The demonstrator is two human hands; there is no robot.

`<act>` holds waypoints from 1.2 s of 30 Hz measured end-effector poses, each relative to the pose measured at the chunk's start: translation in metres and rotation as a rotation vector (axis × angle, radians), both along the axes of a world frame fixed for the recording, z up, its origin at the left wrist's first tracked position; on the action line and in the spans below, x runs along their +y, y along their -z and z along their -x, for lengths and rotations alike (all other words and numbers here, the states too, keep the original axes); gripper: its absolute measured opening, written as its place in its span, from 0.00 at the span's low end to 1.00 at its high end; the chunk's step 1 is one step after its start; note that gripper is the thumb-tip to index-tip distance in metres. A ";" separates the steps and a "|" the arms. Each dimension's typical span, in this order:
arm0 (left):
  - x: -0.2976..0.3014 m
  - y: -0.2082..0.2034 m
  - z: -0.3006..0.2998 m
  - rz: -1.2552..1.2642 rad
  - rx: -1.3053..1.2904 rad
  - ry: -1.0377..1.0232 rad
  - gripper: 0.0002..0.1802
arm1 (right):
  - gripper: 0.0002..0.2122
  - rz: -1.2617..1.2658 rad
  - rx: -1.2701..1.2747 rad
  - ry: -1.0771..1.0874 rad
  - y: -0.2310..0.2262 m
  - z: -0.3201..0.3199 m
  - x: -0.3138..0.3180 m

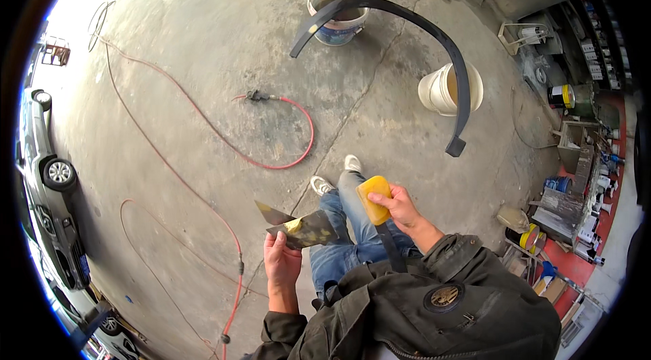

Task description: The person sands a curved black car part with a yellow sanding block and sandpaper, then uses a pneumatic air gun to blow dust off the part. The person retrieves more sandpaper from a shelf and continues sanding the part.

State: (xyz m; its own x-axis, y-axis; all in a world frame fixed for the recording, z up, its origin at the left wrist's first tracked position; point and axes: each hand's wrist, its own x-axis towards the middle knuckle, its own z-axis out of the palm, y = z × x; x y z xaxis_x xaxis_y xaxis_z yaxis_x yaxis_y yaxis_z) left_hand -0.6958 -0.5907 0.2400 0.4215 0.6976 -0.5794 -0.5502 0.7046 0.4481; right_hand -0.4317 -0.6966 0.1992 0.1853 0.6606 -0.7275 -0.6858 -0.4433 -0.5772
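My left hand [281, 265] is closed on a dark flat putty plate [315, 232] smeared with yellow paste, its thumb on the near edge. A second dark, pointed piece [271, 212] sticks out behind that plate; I cannot tell whether the two are joined. In my right hand [401, 209] is a yellow block [375, 198] with rounded corners, gripped by thumb and fingers and held upright over my lap. Both hands are apart. Ahead of me, a black curved wheel-arch trim [413, 17] rests across two buckets.
A stained bucket [337, 35] carries the trim's left part, a white bucket [437, 90] its right. A red hose [298, 164] loops over the concrete floor at left. Cars [54, 204] stand at far left. Cans and a cluttered bench [559, 207] line the right side.
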 end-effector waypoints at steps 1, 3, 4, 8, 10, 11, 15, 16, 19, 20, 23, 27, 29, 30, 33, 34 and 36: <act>0.020 -0.001 -0.001 -0.002 0.008 0.020 0.14 | 0.11 -0.005 -0.008 0.009 -0.003 0.000 0.017; 0.059 0.004 -0.006 0.020 0.032 0.062 0.14 | 0.11 0.009 -0.016 0.030 -0.003 -0.003 0.047; 0.077 0.009 -0.009 0.039 0.032 0.077 0.14 | 0.11 0.034 -0.019 0.063 0.002 -0.006 0.058; 0.156 0.022 -0.039 0.089 0.035 0.150 0.14 | 0.11 0.100 -0.019 0.201 0.030 -0.030 0.108; 0.199 0.030 -0.054 0.102 0.040 0.202 0.15 | 0.11 0.117 0.001 0.261 0.045 -0.044 0.140; 0.219 0.033 -0.060 0.112 0.063 0.200 0.15 | 0.11 0.126 0.003 0.284 0.052 -0.049 0.158; 0.294 0.063 -0.081 0.136 0.101 0.254 0.17 | 0.11 0.148 -0.007 0.334 0.064 -0.062 0.231; 0.310 0.074 -0.084 0.133 0.076 0.271 0.17 | 0.11 0.140 -0.015 0.318 0.065 -0.070 0.249; 0.353 0.093 -0.106 0.130 0.061 0.294 0.18 | 0.12 0.146 -0.044 0.297 0.074 -0.080 0.281; 0.364 0.100 -0.111 0.126 0.060 0.303 0.18 | 0.11 0.167 -0.066 0.307 0.078 -0.082 0.286; 0.398 0.119 -0.120 0.093 0.100 0.302 0.17 | 0.11 0.208 -0.112 0.340 0.093 -0.089 0.300; 0.436 0.147 -0.131 0.125 0.155 0.313 0.14 | 0.10 0.278 -0.146 0.406 0.109 -0.085 0.315; 0.449 0.164 -0.131 0.146 0.152 0.367 0.14 | 0.10 0.304 -0.148 0.451 0.117 -0.077 0.322; 0.455 0.173 -0.132 0.178 0.143 0.398 0.13 | 0.10 0.324 -0.142 0.460 0.122 -0.073 0.326; 0.466 0.205 -0.123 0.209 0.137 0.489 0.13 | 0.10 0.349 -0.097 0.504 0.140 -0.056 0.340; 0.472 0.214 -0.122 0.235 0.141 0.496 0.13 | 0.10 0.333 -0.064 0.530 0.149 -0.050 0.349; 0.484 0.233 -0.127 0.271 0.115 0.500 0.13 | 0.10 0.284 0.003 0.566 0.173 -0.041 0.365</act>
State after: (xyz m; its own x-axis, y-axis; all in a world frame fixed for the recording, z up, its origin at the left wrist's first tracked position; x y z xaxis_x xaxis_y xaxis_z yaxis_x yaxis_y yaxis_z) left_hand -0.5687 -0.1067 0.0068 0.5850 0.2503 -0.7714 -0.0796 0.9643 0.2525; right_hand -0.3909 -0.3313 0.0262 0.4469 0.2423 -0.8611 -0.8604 -0.1470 -0.4879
